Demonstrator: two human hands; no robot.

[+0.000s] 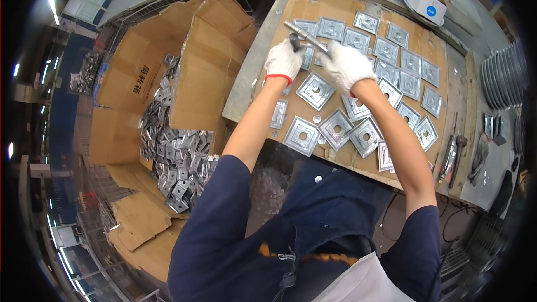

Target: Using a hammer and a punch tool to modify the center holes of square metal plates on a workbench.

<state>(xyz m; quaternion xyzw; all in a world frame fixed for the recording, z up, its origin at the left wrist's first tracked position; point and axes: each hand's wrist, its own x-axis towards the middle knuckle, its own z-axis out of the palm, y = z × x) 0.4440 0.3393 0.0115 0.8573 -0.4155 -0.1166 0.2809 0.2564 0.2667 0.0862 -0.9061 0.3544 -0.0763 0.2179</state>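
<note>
Both hands wear white knitted gloves above a cardboard-covered bench. My right hand (pixel 348 66) is closed around one end of a grey metal rod (pixel 305 34), which slants up and left over the plates. My left hand (pixel 283 60) is closed on a dark, round-ended piece (pixel 295 41) just below the rod; the glove hides the rest of it. Several square silver metal plates lie beneath and around the hands. A plate with a round centre hole (pixel 315 90) lies just below and between the gloves, and a solid-centred one (pixel 331 28) lies beyond the rod.
At left stands a large cardboard box (pixel 218 72) with many small metal pieces (pixel 182 162) inside. Long hand tools (pixel 449 156) lie along the bench's right side. Stacked round discs (pixel 502 75) are at far right, and a small white box (pixel 425 3) is at the back.
</note>
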